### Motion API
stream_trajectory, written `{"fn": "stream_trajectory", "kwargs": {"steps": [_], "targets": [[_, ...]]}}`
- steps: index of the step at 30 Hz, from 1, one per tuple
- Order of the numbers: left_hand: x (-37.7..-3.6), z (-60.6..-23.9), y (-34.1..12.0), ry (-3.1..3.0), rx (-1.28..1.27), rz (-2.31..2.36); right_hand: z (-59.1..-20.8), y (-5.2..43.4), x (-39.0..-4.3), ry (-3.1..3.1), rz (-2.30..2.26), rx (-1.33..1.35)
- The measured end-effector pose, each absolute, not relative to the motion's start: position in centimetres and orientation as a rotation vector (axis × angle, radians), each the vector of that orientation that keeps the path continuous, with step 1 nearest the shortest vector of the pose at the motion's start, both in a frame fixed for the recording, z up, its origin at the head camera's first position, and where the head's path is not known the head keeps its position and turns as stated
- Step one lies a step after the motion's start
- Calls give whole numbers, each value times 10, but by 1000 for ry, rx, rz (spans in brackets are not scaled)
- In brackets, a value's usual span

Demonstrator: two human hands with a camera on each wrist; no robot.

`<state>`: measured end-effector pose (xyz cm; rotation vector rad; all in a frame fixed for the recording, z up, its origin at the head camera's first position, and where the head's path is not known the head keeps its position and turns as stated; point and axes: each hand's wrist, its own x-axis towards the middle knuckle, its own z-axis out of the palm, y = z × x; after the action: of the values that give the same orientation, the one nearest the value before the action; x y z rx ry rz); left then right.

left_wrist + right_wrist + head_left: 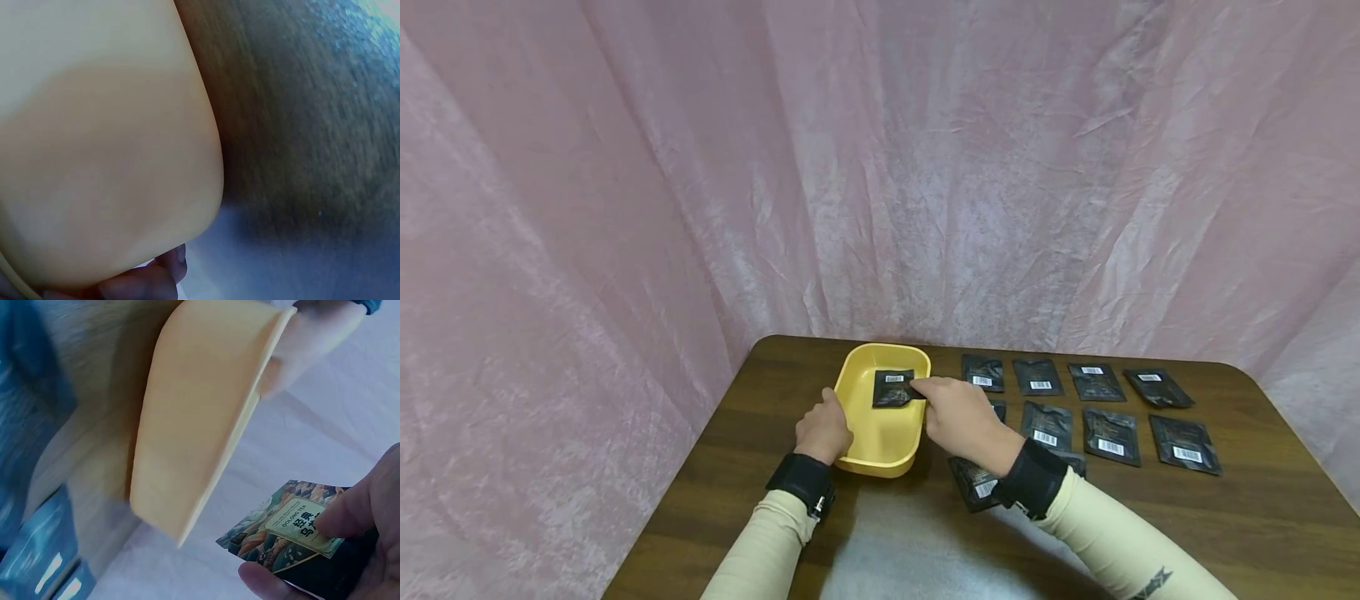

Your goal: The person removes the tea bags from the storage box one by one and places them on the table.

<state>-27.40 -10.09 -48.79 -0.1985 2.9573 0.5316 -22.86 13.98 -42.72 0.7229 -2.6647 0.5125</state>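
A yellow plastic bin (880, 437) stands on the table, and my left hand (823, 429) grips its left rim. In the left wrist view the wall of the bin (125, 162) fills much of the picture, with a few fingers (140, 284) showing at the bottom. My right hand (962, 417) pinches a black tea sachet (891, 390) over the bin. The right wrist view shows the front of this sachet (294, 528), with a pale label reading "Oolong Tea", between thumb and fingers.
Several more black sachets with white barcodes lie in rows on the brown table (1150, 508) to the right, among them one sachet (1111, 435) and another (1185, 443). Part of them is hidden under my right forearm. A pink curtain (925, 183) hangs behind.
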Motion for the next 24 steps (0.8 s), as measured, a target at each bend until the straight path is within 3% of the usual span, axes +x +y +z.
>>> {"fn": "stream_trajectory", "kwargs": {"steps": [24], "targets": [[-283,-493,-110,2959,-177,524,-449,290,-139,-2911,430,231]]}}
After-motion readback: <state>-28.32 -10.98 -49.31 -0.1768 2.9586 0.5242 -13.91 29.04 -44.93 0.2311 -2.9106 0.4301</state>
